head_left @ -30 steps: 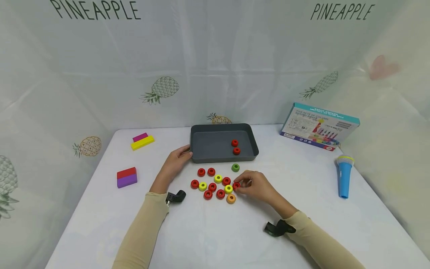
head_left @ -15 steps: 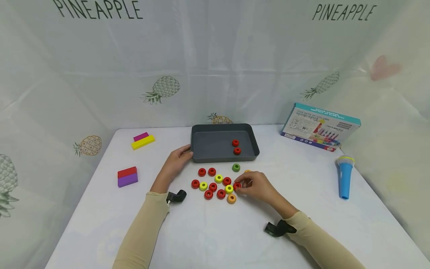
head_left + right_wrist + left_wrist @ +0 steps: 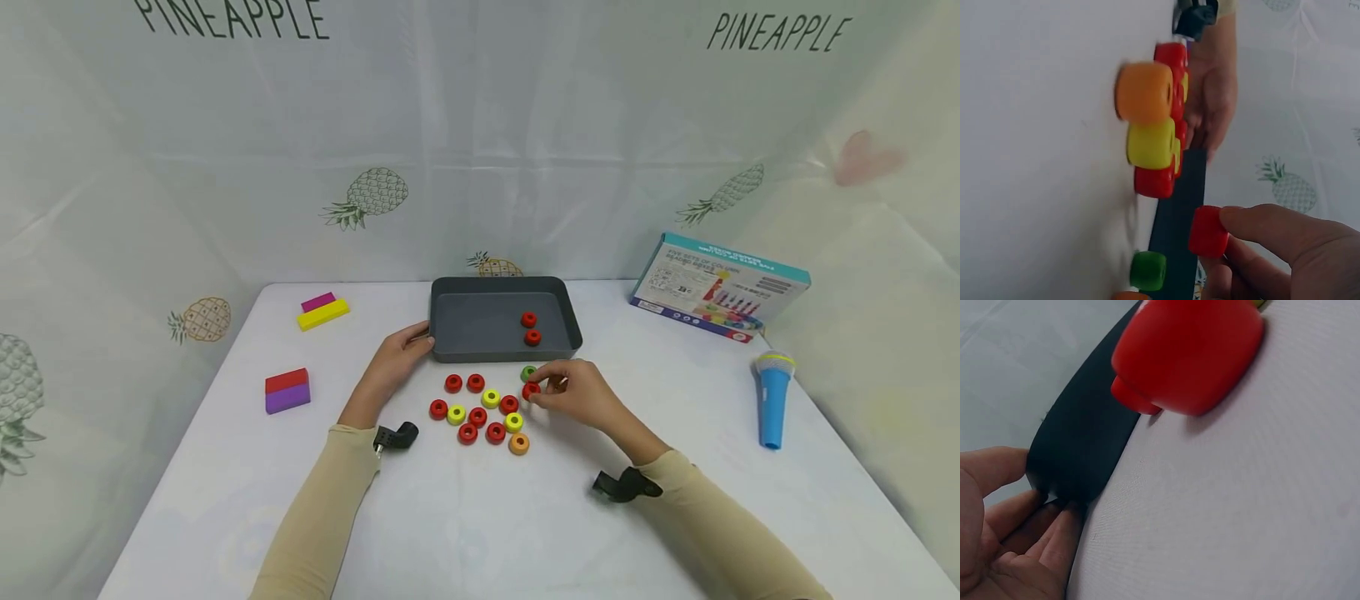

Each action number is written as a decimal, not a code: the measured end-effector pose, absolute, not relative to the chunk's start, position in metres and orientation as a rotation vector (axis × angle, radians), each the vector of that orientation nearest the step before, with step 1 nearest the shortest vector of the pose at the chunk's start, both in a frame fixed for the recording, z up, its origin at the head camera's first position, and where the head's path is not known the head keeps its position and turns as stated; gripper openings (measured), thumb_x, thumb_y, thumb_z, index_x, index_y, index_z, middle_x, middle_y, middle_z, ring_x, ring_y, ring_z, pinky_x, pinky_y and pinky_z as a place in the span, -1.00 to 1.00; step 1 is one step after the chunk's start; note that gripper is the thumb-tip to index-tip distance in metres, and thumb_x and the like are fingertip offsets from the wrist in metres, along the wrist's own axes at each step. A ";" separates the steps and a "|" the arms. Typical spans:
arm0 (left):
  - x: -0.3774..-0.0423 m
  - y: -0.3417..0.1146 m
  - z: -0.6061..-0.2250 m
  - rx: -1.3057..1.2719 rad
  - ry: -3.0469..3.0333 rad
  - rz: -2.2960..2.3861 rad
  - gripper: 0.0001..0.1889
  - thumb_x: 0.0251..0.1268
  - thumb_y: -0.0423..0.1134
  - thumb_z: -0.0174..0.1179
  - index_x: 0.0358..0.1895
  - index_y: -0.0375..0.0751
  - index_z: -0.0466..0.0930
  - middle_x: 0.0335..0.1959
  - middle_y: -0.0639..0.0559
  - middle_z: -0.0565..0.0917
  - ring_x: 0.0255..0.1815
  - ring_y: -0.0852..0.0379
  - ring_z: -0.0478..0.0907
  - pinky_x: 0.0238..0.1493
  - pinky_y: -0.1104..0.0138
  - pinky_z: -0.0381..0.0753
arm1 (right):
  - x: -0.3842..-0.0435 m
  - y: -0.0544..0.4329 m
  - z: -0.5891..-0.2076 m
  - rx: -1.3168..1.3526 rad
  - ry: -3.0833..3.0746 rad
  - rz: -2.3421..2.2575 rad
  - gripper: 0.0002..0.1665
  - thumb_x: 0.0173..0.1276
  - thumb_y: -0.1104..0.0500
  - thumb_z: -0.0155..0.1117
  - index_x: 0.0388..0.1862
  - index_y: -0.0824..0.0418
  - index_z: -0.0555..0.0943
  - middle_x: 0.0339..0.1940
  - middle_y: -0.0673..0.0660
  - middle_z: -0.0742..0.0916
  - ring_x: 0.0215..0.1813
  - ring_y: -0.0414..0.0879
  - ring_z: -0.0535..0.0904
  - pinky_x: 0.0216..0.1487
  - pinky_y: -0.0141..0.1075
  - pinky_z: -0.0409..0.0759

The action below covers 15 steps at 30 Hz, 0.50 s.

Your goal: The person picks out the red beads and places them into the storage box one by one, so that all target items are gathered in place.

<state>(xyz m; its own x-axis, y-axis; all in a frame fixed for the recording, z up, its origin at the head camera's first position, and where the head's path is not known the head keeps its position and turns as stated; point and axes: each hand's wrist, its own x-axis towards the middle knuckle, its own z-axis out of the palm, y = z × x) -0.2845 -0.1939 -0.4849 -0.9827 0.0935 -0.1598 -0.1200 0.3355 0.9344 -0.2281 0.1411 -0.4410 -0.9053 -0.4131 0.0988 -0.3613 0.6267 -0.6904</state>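
Observation:
My right hand [image 3: 583, 393] pinches a red bead [image 3: 531, 391] between thumb and fingertips. In the right wrist view this bead [image 3: 1209, 231] hangs off the tabletop, near a green bead [image 3: 1149, 270]. With thumb and fingers, my left hand [image 3: 393, 360] grips the left front corner of a dark grey tray [image 3: 480, 357]; the left wrist view shows the thumb against the tray wall [image 3: 1079, 437]. Two red beads, one of them the front bead [image 3: 532, 337], lie in the tray. Before it are spread several red beads, some yellow beads [image 3: 491, 398] and an orange bead [image 3: 518, 444].
Far left lie a yellow block [image 3: 324, 314] with a magenta block [image 3: 318, 301], and a red block [image 3: 286, 380] against a purple block [image 3: 288, 398]. A printed box [image 3: 720, 287] leans at the back right, a blue toy microphone [image 3: 773, 400] near the right edge. Another orange bead [image 3: 1132, 295] shows beyond the green one.
My right hand has lifted the red bead from beside the yellow bead and carried it toward the tray, now by the green bead. My left hand stays at the tray corner. The view shifts slightly.

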 end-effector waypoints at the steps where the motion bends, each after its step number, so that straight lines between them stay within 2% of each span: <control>1: -0.285 -0.194 -0.485 -0.023 2.416 1.702 -0.39 0.49 0.05 0.15 0.54 0.10 0.30 0.51 -0.01 0.43 0.53 -0.01 0.35 0.59 0.04 0.25 | -0.232 0.140 -0.439 -0.659 2.774 -1.151 -0.76 0.17 0.17 0.57 -0.15 0.08 0.79 -0.36 -0.02 0.75 -0.35 -0.14 0.56 -0.38 -0.39 0.57; 9: -0.286 -0.196 -0.486 -0.016 2.417 1.716 -0.39 0.50 0.05 0.13 0.54 0.09 0.30 0.51 -0.02 0.42 0.54 -0.03 0.34 0.59 0.01 0.24 | -0.264 0.125 -0.427 -0.619 2.776 -1.220 -0.74 0.19 0.16 0.56 -0.13 0.15 0.79 -0.48 0.05 0.68 -0.43 -0.10 0.50 -0.50 -0.40 0.42; 15: -0.287 -0.194 -0.489 -0.030 2.415 1.711 -0.39 0.48 0.07 0.14 0.54 0.13 0.31 0.50 0.01 0.43 0.52 -0.01 0.36 0.58 0.03 0.27 | -0.282 0.121 -0.425 -0.596 2.806 -1.214 -0.74 0.23 0.16 0.52 -0.09 0.16 0.79 -0.40 0.08 0.72 -0.38 -0.09 0.50 -0.42 -0.37 0.46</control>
<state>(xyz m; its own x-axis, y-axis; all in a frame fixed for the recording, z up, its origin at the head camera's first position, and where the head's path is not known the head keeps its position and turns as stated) -0.2874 -0.1944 -0.4893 -0.9834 0.0877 -0.1591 -0.1210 0.3371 0.9337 -0.2823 0.1206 -0.4248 -0.9264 -0.3552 0.1252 -0.3344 0.6229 -0.7072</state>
